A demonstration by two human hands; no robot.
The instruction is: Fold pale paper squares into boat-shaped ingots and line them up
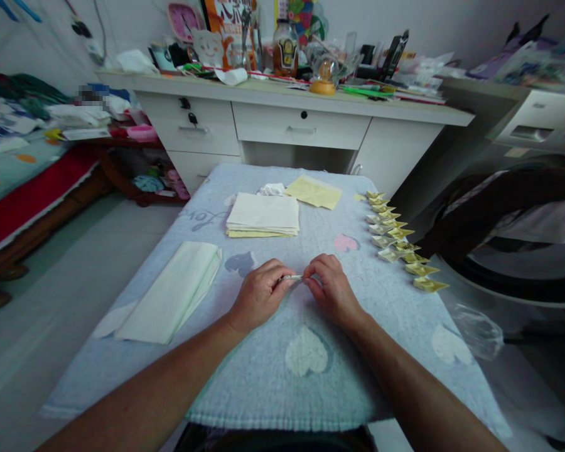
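Between my two hands, above the middle of the cloth-covered table, is a small narrow piece of folded paper. My left hand pinches its left end, thumb against fingers. Its right end is pinched by the fingertips of my right hand. Just beyond the hands lies a stack of pale paper sheets, with yellow edges at the bottom. A long folded pale sheet lies left of my left hand. Several folded yellow paper boats stand in rows along the table's right edge.
A yellow sheet and a crumpled white tissue lie behind the stack. The blue heart-patterned cloth covers the table. Beyond is a white desk crowded with a jar and other items. A washing machine stands at right.
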